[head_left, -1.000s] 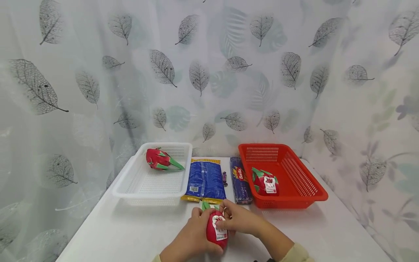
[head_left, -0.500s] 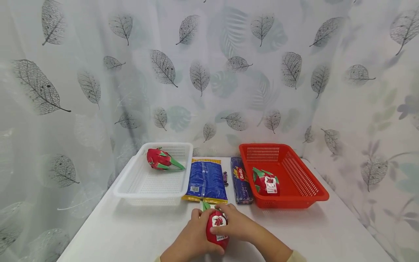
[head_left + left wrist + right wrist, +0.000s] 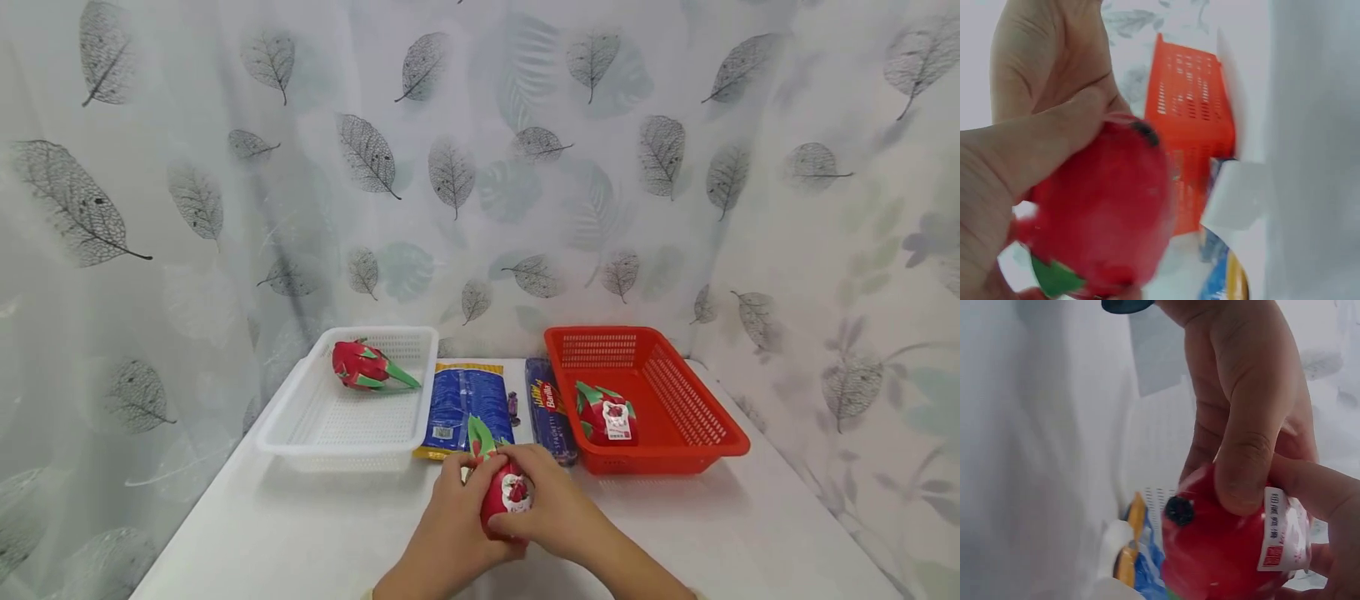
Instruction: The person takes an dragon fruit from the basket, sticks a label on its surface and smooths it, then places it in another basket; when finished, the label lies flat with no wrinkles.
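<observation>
Both hands hold one red dragon fruit (image 3: 493, 502) between them, toward the near edge of the surface (image 3: 330, 533). The left hand (image 3: 450, 527) curls round its left side and the right hand (image 3: 557, 505) grips its right side, the thumb across the front by a white label (image 3: 516, 492). Its green leaves point to the far edge, while its dark blunt end faces the person (whether it touches the surface, I cannot tell).

Beyond lie a blue packet (image 3: 467, 396) and a Barilla spaghetti pack (image 3: 550, 417). Toward the far left corner, a white basket (image 3: 337, 425) holds a second fruit (image 3: 360, 365); toward the far right, a red basket (image 3: 682, 408) holds a third fruit (image 3: 596, 417).
</observation>
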Demonstrator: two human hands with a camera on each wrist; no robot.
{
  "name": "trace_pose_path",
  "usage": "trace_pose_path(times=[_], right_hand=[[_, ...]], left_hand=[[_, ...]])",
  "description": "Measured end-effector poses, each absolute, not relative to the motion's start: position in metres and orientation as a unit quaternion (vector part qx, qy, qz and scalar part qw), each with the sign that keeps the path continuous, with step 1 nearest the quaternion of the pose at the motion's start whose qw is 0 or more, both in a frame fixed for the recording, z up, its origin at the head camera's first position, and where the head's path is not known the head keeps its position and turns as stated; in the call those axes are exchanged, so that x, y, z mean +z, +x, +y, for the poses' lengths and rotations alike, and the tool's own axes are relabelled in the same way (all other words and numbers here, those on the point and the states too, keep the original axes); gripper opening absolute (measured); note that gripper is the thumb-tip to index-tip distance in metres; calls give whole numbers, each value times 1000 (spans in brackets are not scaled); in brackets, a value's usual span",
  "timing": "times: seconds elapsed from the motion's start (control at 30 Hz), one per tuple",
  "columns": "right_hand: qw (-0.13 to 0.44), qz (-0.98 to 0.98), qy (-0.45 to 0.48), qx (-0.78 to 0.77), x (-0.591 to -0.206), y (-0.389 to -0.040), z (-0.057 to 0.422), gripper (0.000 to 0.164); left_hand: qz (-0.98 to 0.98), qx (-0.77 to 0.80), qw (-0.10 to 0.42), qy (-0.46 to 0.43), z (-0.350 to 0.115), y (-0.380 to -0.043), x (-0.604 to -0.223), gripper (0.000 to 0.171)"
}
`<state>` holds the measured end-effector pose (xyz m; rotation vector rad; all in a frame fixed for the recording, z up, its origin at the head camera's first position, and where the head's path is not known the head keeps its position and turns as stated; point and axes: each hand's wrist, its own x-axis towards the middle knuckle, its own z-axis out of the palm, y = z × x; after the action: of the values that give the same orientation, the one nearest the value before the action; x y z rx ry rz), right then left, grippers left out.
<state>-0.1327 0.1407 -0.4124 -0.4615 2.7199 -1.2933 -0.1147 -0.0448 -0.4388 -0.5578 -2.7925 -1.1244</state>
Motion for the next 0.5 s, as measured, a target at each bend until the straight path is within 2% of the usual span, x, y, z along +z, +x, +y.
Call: trace_pose_path(times=[0.13, 0.27, 0.5], right_hand=[[-18, 879, -112, -462, -398, -126, 153, 80], [-73, 864, -76, -492, -378, -120, 175, 85], [-212, 857, -73, -465, -340, -123, 228, 83]], left_hand=[[-889, -411, 61, -191, -36, -111, -427, 94], [-838, -505, 74, -194, -22, -115, -425, 95], [-760, -627, -18, -171, 17, -142, -428, 94]])
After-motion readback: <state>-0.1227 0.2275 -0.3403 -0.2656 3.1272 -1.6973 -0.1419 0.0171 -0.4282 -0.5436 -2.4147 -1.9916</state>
